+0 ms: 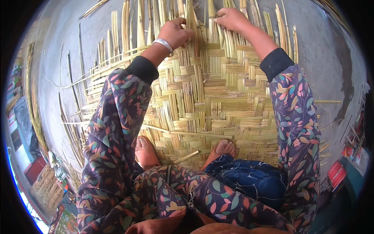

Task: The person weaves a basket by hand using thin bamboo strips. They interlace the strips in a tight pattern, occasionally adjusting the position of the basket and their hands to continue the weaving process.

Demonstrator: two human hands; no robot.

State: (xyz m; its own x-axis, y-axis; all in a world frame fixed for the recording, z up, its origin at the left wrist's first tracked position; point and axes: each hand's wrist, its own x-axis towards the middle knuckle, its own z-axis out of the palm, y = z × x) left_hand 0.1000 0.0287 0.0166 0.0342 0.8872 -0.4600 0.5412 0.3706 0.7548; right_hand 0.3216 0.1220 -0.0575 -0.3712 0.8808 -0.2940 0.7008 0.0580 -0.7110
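A mat of flat split-reed strips (pixel 230 105), woven in a stepped pattern, lies on the floor under me. Long unwoven strips stick out from its far edge. At that edge my left hand (pixel 176 32), with a silver bangle at the wrist, has its fingers closed around an upright reed strip (pixel 189 13). A little to the right, my right hand (pixel 232 19) pinches another reed strip (pixel 211 15) between thumb and fingers. Both hands are level with each other, just beyond the woven part.
My bare feet (pixel 224 148) rest on the mat. A loose strip (pixel 171 132) lies across it near them. More strips fan out to the left over the grey floor (pixel 52 74). A reed bundle (pixel 33 105) lies far left; a red object (pixel 336 173) sits at the right.
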